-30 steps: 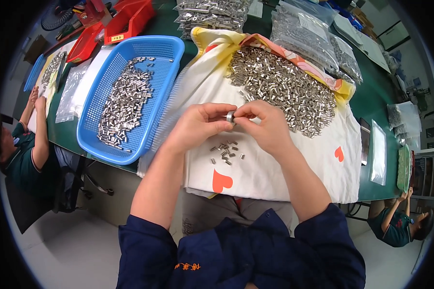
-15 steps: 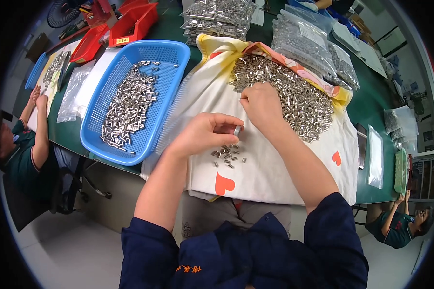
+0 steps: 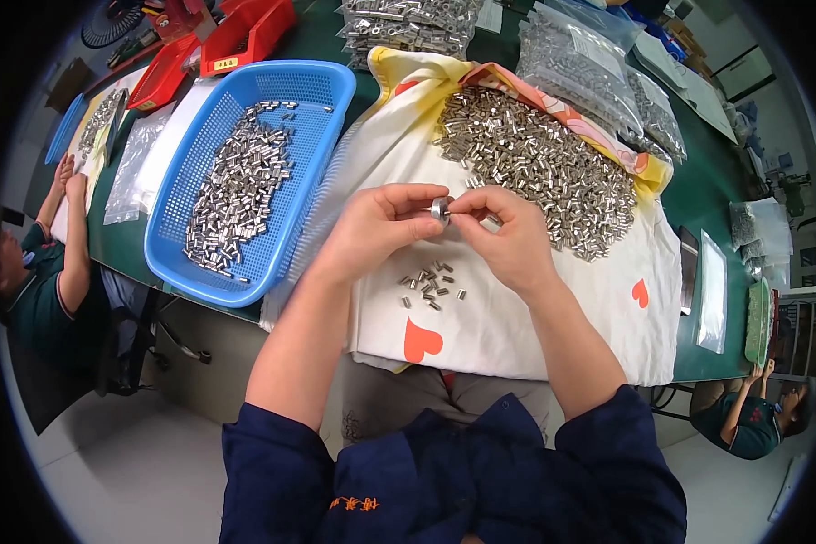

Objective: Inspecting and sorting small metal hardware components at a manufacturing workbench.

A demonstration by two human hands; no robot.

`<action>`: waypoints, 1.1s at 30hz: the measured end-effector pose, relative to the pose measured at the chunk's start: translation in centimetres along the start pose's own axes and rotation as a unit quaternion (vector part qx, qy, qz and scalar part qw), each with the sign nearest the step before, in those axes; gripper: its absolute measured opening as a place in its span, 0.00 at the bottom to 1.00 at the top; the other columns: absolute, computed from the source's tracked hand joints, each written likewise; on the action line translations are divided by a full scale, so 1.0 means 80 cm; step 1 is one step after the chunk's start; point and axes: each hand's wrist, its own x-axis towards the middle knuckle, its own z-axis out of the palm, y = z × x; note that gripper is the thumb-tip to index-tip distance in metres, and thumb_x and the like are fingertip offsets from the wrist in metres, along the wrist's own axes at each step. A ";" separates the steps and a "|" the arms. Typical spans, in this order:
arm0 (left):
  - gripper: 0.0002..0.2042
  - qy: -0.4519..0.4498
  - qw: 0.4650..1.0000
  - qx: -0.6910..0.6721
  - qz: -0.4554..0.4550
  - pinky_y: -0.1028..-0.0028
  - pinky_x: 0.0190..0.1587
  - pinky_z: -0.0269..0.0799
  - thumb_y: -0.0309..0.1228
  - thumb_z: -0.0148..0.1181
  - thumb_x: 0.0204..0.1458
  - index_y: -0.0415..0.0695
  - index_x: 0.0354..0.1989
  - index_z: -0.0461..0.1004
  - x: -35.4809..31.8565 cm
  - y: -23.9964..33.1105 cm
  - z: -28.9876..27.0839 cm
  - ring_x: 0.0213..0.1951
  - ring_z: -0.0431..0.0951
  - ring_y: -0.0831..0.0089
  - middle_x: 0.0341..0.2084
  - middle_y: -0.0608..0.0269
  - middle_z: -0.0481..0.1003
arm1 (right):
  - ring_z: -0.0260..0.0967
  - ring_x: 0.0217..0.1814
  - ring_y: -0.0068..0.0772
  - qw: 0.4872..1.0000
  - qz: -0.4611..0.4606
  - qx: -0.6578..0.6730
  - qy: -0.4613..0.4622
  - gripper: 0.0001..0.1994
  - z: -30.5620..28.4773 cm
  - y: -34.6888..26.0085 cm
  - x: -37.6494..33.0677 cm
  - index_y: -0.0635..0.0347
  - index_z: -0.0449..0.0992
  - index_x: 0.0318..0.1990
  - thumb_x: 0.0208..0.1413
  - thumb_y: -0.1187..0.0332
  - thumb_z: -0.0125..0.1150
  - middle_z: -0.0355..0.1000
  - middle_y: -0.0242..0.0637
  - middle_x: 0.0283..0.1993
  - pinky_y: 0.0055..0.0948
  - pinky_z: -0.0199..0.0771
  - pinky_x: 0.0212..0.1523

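Note:
Between the thumb and fingers of my left hand (image 3: 385,227) is a round metal ring (image 3: 439,210), held up on edge above the cloth. The pinched fingertips of my right hand (image 3: 508,231) meet the ring's right face; whatever they hold is too small and covered to make out. Below both hands, several short metal sleeves (image 3: 433,283) lie loose on the white cloth (image 3: 535,335) printed with hearts. Beyond my right hand spreads a large heap of the same silvery sleeves (image 3: 553,168), bordered by the cloth's folded yellow and pink edge.
To the left stands a blue perforated basket (image 3: 286,258) with many sleeves inside. Red bins (image 3: 245,41) are behind it. Clear bags of metal parts (image 3: 580,72) lie at the back. A phone (image 3: 688,267) and a flat plastic bag (image 3: 713,290) rest at right. Co-workers sit on both sides.
My right hand has come back from the heap toward me, and its fingertips now meet the ring. My left hand has risen slightly, still holding the ring.

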 end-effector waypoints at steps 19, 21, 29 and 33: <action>0.18 -0.031 0.993 0.100 -0.059 0.82 0.39 0.70 0.17 0.57 0.43 0.35 0.46 0.69 -0.001 0.001 0.008 0.36 0.73 0.82 0.35 0.64 0.73 | 0.69 0.29 0.35 0.991 0.004 -0.122 -0.053 0.06 -0.021 -0.004 0.003 0.62 0.74 0.27 0.42 0.70 0.60 0.72 0.38 0.28 0.28 0.68 0.32; 0.18 -0.030 0.993 0.087 -0.072 0.82 0.39 0.69 0.17 0.58 0.42 0.36 0.45 0.69 -0.005 0.000 0.005 0.36 0.72 0.83 0.35 0.65 0.73 | 0.68 0.31 0.36 0.977 0.002 -0.212 -0.032 0.07 -0.030 -0.004 0.030 0.61 0.75 0.26 0.42 0.67 0.60 0.71 0.39 0.27 0.31 0.68 0.35; 0.16 -0.062 0.992 0.093 -0.056 0.83 0.38 0.69 0.20 0.61 0.42 0.38 0.42 0.72 -0.001 0.000 0.007 0.33 0.73 0.84 0.32 0.67 0.74 | 0.66 0.35 0.38 0.848 -0.119 -0.517 0.003 0.07 -0.003 0.049 0.080 0.58 0.75 0.24 0.42 0.65 0.59 0.70 0.38 0.26 0.36 0.65 0.39; 0.16 -0.015 0.997 0.077 -0.025 0.82 0.38 0.70 0.20 0.59 0.43 0.37 0.44 0.71 0.003 -0.003 0.007 0.34 0.73 0.82 0.32 0.66 0.74 | 0.67 0.33 0.33 0.934 -0.086 -0.347 0.003 0.04 -0.010 0.020 0.059 0.59 0.74 0.25 0.43 0.69 0.58 0.71 0.36 0.27 0.33 0.67 0.36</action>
